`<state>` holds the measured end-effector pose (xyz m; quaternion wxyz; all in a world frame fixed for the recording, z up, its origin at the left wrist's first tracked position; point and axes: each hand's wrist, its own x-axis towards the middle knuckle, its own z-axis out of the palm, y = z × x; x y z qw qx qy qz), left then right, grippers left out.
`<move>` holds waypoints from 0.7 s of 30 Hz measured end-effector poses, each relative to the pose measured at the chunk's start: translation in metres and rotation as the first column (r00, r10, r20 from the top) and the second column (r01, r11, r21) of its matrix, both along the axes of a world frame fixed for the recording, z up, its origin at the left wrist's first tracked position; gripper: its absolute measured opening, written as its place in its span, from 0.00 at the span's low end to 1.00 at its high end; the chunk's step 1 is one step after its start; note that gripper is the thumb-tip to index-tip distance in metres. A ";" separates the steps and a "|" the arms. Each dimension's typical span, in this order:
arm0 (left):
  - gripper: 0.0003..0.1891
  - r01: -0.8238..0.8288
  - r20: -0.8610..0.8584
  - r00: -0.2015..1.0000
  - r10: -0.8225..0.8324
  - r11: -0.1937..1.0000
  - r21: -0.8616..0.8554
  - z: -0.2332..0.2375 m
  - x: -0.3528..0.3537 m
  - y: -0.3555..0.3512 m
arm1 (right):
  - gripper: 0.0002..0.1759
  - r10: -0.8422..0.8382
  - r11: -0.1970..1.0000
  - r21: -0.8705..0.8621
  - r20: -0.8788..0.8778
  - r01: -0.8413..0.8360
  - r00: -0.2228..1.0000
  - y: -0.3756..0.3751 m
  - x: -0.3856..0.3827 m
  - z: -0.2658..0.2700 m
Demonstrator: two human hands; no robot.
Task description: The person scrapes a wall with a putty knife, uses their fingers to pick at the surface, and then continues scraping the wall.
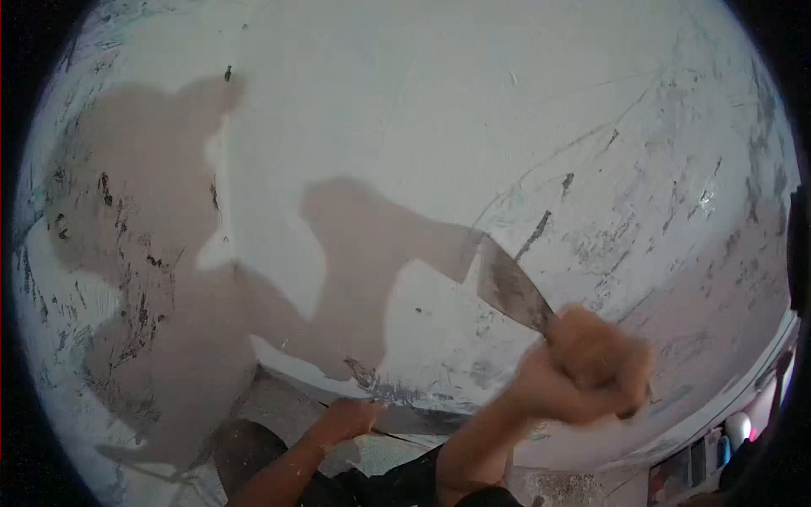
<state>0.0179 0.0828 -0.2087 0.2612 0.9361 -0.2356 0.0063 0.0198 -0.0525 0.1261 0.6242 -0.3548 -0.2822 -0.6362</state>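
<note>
A scraper (514, 289) with a wide metal blade is held in my right hand (591, 367), whose fingers wrap round its handle. The blade points up and to the left, its edge at the white wall (405, 101) beside a dark streak. Lower down, near the wall's bottom edge, is my left hand (351, 418). Its fingers are bent and hard to make out, and whatever it may hold is too small to tell.
Dark patches and scratches mark the wall on both sides. Shadows of a head, arm and scraper fall across its left and middle. At the lower right stands a shelf (697, 460) with small objects. Grey floor (283, 397) shows below the wall.
</note>
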 end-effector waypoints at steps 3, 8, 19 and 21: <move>0.15 -0.031 0.050 0.998 0.028 0.997 0.073 0.006 -0.003 -0.002 | 0.26 0.256 0.965 0.055 0.018 -0.257 0.966 0.002 -0.015 0.011; 0.15 -0.019 -0.076 0.997 0.026 0.996 0.090 0.020 -0.005 -0.003 | 0.27 0.404 0.900 -0.174 -0.011 -0.400 0.915 -0.009 -0.005 0.011; 0.17 -0.013 0.017 1.000 0.014 1.000 -0.025 0.011 -0.001 -0.003 | 0.25 0.390 0.918 -0.088 0.029 -0.386 0.920 -0.014 -0.001 0.017; 0.18 -0.013 -0.103 0.994 0.022 0.996 0.089 0.022 -0.003 -0.002 | 0.24 0.353 0.934 -0.064 0.012 -0.352 0.935 -0.018 -0.004 0.015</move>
